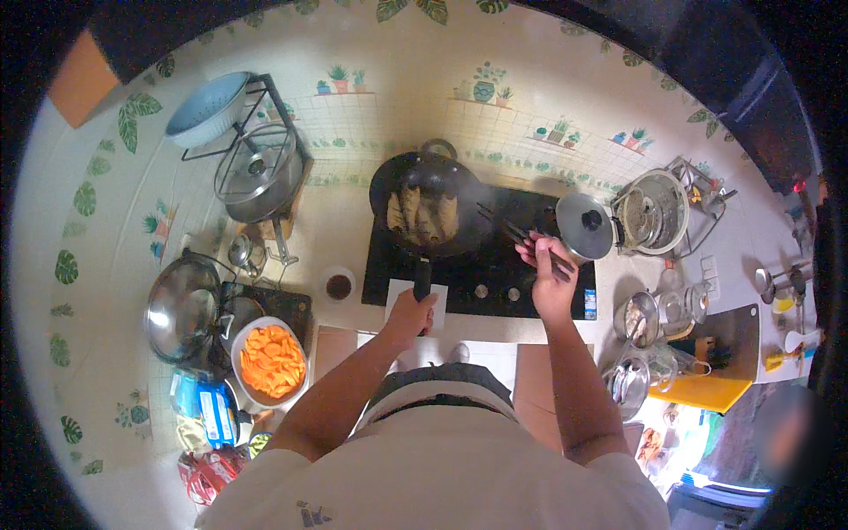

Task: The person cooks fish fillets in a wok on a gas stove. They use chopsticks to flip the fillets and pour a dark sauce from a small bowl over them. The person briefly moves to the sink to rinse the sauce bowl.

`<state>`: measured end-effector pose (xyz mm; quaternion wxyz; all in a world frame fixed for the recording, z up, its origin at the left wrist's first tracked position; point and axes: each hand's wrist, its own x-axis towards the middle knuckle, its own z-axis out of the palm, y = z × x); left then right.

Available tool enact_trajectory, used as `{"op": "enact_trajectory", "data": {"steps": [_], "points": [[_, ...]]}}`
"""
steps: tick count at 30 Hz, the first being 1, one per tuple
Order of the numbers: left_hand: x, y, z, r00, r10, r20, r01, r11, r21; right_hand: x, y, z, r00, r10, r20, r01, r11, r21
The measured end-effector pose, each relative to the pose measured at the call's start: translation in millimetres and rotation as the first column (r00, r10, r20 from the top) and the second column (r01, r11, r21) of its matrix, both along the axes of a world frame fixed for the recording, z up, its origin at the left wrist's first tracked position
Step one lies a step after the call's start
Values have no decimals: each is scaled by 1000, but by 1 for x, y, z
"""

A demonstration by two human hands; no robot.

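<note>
My left hand (411, 311) is wrapped around the black handle (423, 273) of a dark wok (430, 171) on a black cooktop (464, 286). Several long, pale yellowish pieces of food (404, 213), possibly fish, lie side by side in the wok, under faint steam. In my right hand (553, 278) is a pair of dark chopsticks (510, 230). Their tips point towards the wok's right side, apart from the food. A lidded pot (584, 225) stands just beyond my right hand. Below the wok handle is a white square (399, 290), partly covered by my left hand.
A small bowl of dark liquid (339, 287) is left of the cooktop. Farther left are a bowl of sliced carrots (271, 362), a large lidded pan (182, 311) and a rack with a blue colander (209, 109). Rightward stand a steamer pot (652, 212) and a metal bowl (637, 318).
</note>
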<state>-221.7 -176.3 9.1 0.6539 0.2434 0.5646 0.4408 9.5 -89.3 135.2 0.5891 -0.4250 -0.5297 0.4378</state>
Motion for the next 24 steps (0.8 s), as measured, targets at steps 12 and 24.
{"op": "enact_trajectory", "data": {"steps": [12, 24], "points": [[-16, -7, 20, 991, -129, 23, 128, 990, 59, 30, -39, 27, 993, -115, 34, 111, 988, 103], [-16, -14, -24, 973, -144, 180, 135, 989, 61, 25, -49, 23, 994, -95, 44, 94, 995, 36]]}}
